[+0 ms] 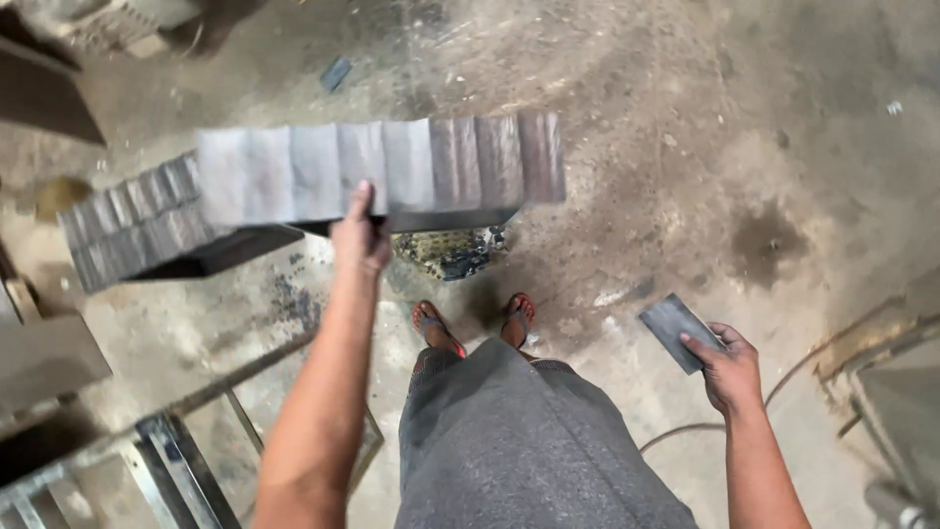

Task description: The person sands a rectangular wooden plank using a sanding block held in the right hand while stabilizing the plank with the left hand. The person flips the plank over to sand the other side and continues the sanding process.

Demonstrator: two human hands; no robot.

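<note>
**K:** Two stacks of grey metal plates on view. What's the floor like?

**R:** Bare, dusty concrete floor (666,147), stained; dark patch right of centre. Steel frame (176,460) at lower left, thin hose (783,392) curving along the right. Heap of dark metal scrap (452,251) just ahead of the sandalled feet.

**K:** Hands?

**R:** Left hand (360,235) raised, thumb over the front face of the near row of upright grey metal plates (382,167), fingers hidden under it; the row looks gripped, held up. Second, similar row (137,220) sits behind, to the left, partly overlapped.

**K:** Right?

**R:** Right hand (727,367) low at the side, fingers curled around one flat dark-grey rectangular metal plate (676,328), thumb on top.

**K:** Containers?

**R:** Can't identify any.
</note>
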